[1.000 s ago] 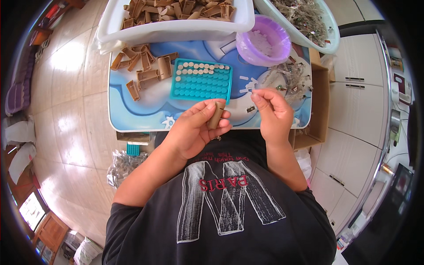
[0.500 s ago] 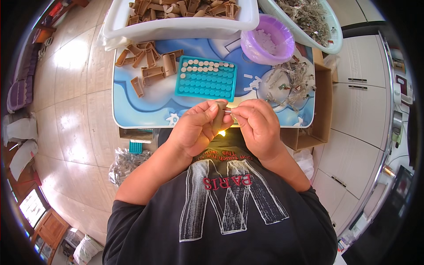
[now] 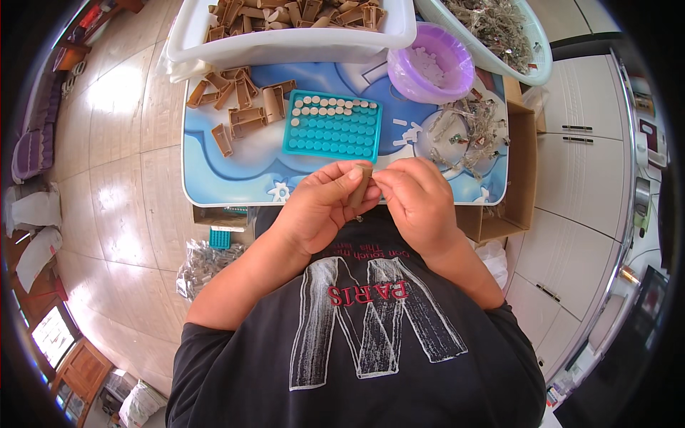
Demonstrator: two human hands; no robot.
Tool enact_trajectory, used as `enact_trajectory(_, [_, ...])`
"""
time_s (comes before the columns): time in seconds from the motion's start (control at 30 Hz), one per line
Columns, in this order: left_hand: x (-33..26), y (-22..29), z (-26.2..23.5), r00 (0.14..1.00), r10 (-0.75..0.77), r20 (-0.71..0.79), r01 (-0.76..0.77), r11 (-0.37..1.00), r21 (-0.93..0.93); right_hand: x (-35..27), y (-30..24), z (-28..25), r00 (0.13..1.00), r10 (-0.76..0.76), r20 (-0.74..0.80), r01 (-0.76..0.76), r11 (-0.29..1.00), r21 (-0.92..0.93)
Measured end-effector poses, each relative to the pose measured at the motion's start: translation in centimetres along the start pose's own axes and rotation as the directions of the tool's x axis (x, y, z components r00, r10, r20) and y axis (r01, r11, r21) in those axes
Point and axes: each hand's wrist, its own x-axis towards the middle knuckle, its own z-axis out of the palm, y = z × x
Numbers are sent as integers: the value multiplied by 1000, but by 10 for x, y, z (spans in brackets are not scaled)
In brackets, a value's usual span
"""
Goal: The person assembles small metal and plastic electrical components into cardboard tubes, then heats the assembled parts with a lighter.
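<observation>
A brown, curved plastic casing (image 3: 362, 187) stands roughly upright in my left hand (image 3: 317, 207), thumb on its top part and fingers wrapped behind it. Against its right side press the pinched fingertips of my right hand (image 3: 422, 207); whatever they grip is hidden. Both hands are above my lap at the near table edge. Just beyond them lies a teal tray (image 3: 332, 134) with rows of round hollows, its far rows partly filled with white discs (image 3: 323, 111). Small white strips (image 3: 407, 133) lie right of the tray.
More brown casings (image 3: 246, 121) lie on the blue table (image 3: 235, 171). Behind stand a white bin (image 3: 285, 44) of casings, a purple bowl (image 3: 457, 78) of white pieces and a pale green basket (image 3: 542, 64) of wired parts. Wired parts (image 3: 478, 135) pile at right.
The yellow glow below my hands has gone out. The casing has shifted slightly right, and my right fingertips have closed in on its side, covering the small pale piece seen between them.
</observation>
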Motion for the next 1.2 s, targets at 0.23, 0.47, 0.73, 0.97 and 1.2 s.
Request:
enact_trajectory(0.23, [4,-7,-5,999,32,42,-32,999,-2,-1,-1,-1,995,59,76,-58,998,-9])
enact_trajectory(0.47, [0,-4,-1,1000,9,25,-8,1000,-17,-6,1,-1,996,94,10,-94,993,77])
enact_trajectory(0.73, [-3,-4,2,1000,-22,-9,22,1000,6,-1,1,1,1000,20,8,-21,999,38])
enact_trajectory(0.97, [-4,-2,2,1000,-19,9,19,1000,1,-4,2,4,999,33,-34,-30,998,58])
enact_trajectory(1.2, [-4,-2,3,1000,-28,-2,28,1000,4,-3,3,5,1000,-25,0,25,999,21])
